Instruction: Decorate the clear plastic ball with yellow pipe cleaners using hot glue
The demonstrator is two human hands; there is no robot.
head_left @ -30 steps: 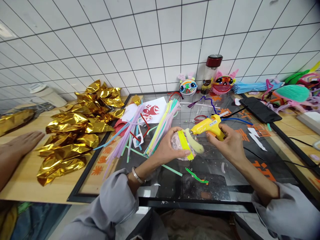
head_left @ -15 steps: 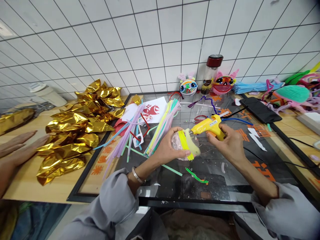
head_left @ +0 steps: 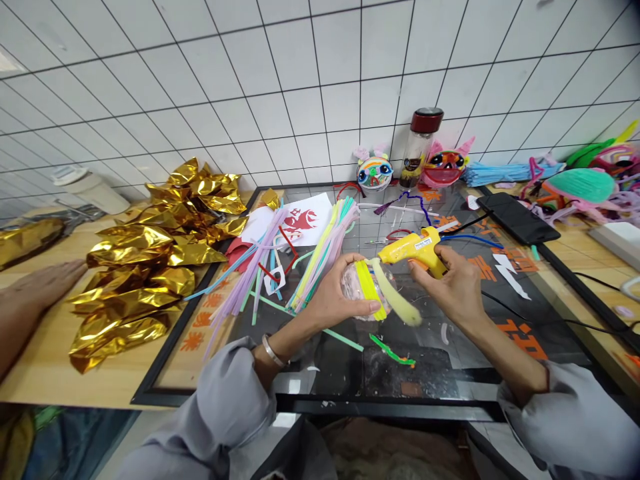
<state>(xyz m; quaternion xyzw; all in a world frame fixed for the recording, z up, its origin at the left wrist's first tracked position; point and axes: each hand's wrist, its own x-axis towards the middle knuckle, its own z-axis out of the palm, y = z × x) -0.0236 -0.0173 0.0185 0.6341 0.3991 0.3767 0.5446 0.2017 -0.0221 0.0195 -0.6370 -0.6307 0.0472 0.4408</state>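
Observation:
My left hand [head_left: 336, 297] is closed around a clear pinkish ball [head_left: 353, 285] wrapped with a bright yellow pipe cleaner band [head_left: 371, 291]. A pale yellow fuzzy strip [head_left: 397, 301] hangs loose from the ball toward the lower right. My right hand [head_left: 453, 287] grips a yellow hot glue gun [head_left: 414, 248], its nozzle pointing left at the top of the ball. Both hands hover over a black-framed glass work mat [head_left: 450, 360].
A bundle of pastel pipe cleaners [head_left: 320, 257] lies left of the ball, with crumpled gold foil [head_left: 150, 260] further left. Another person's hand [head_left: 35, 290] rests on the wooden table at the far left. A jar [head_left: 417, 147], craft masks and a phone [head_left: 520, 217] sit behind.
The pale yellow strip has swung out and hangs longer to the lower right. The other person's hands at far left shifted, one now showing. The glue gun stays at the ball.

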